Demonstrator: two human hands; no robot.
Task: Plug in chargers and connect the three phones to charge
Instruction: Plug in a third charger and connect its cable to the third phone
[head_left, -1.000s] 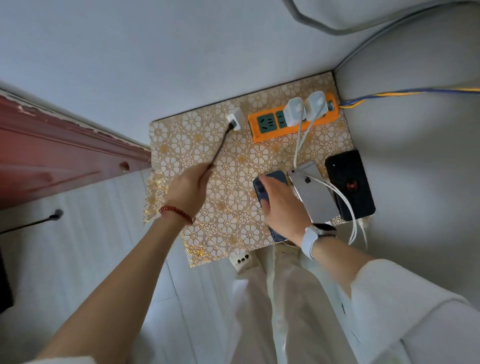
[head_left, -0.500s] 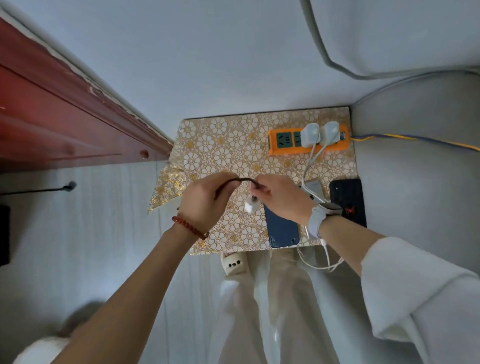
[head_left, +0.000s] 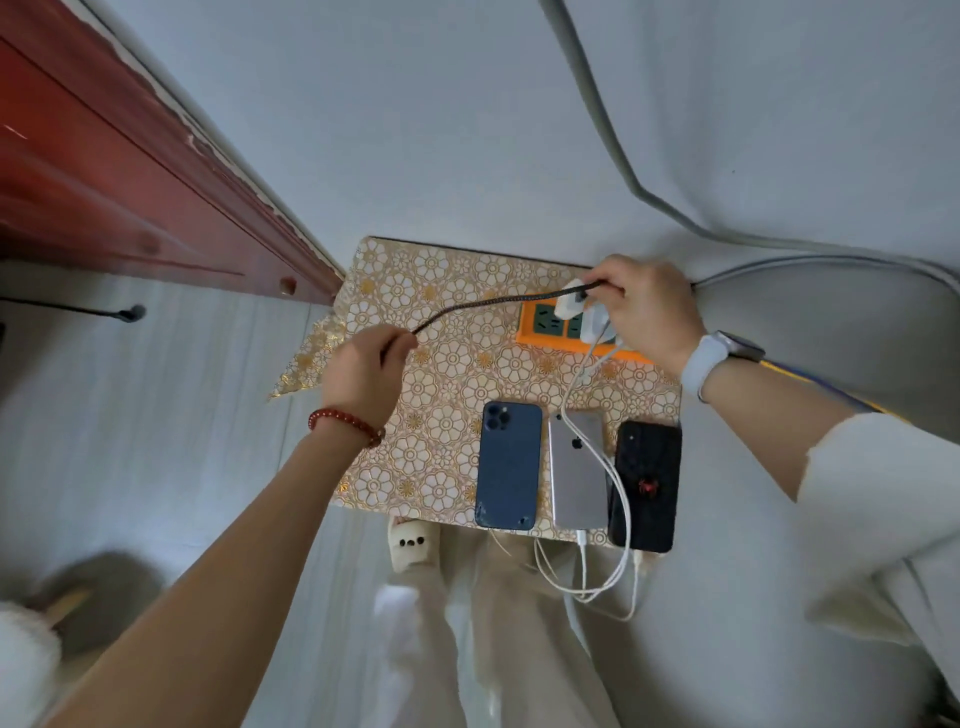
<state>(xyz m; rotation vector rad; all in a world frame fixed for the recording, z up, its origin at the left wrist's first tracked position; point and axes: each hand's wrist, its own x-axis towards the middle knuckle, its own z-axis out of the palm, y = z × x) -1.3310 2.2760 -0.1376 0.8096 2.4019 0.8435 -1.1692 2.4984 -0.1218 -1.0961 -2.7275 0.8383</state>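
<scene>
Third charger held over the power strip, its dark cable stretched between both hands.

The right hand (head_left: 647, 306) pinches a white charger (head_left: 567, 304) in its fingers just above the orange power strip (head_left: 540, 325) at the bench's (head_left: 415, 291) far right corner, beside a white plug (head_left: 596, 323) already seated there. The left hand (head_left: 363, 376) has its fingers curled round the other end of the dark braided cable (head_left: 483, 304), over the bench's left half. Along the near edge lie three phones face down, side by side: blue phone (head_left: 508, 465), silver phone (head_left: 576, 467), black phone (head_left: 647, 483). White cables (head_left: 605, 582) run from the strip across the silver phone and loop off the near edge to the silver and black phones' near ends.
</scene>
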